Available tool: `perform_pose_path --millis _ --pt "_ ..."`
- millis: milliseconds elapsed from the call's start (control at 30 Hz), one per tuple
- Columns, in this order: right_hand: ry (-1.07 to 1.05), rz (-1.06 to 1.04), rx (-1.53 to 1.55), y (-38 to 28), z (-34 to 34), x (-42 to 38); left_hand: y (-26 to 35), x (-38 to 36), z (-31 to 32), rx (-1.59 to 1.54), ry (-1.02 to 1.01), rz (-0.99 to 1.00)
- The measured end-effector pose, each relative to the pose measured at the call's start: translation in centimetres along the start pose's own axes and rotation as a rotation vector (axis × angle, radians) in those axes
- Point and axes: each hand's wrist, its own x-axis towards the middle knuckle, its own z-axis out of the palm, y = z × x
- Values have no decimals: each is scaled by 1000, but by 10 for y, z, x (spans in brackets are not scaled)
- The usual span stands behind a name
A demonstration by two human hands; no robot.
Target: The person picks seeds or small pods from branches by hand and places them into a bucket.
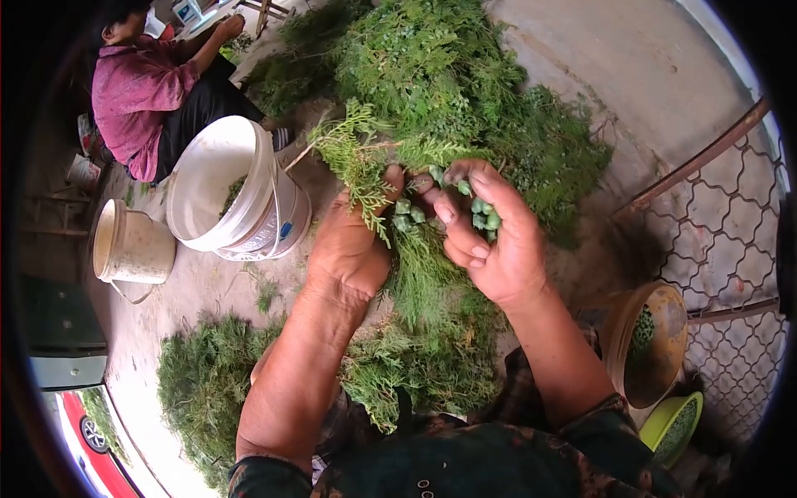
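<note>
I have both forearms reaching forward from the lower edge of my view, hands raised close together over the lap. My left hand (350,236) shows its back, its grip closed on a leafy sprig (359,158). My right hand (508,241) is turned palm inward, fingers curled, its grip closed around green cones (486,217); more sit at its fingertips and between the hands, too overlapped for me to count exactly.

I count three buckets: a large white bucket (270,212) and a smaller bucket (148,247) on the left, and a yellowish bucket (616,332) on the right, beside one lime-green basin (694,407). One big heap of branches (432,66) lies ahead, one smaller pile (203,373) lower left. One other person (145,95) sits upper left.
</note>
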Motion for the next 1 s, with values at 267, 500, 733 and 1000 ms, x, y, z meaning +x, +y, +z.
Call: perform_pose_path --millis 267,500,733,1000 --pt "0 29 5 -8 -2 -3 -8 4 -10 -26 -13 -38" --pt "186 -144 -521 3 1 -1 -4 4 -10 -91 17 -61" --pt "244 -205 -611 13 8 2 -11 -4 -4 143 0 85" --pt "209 -538 -1257 17 0 2 -16 -6 -1 211 55 362"
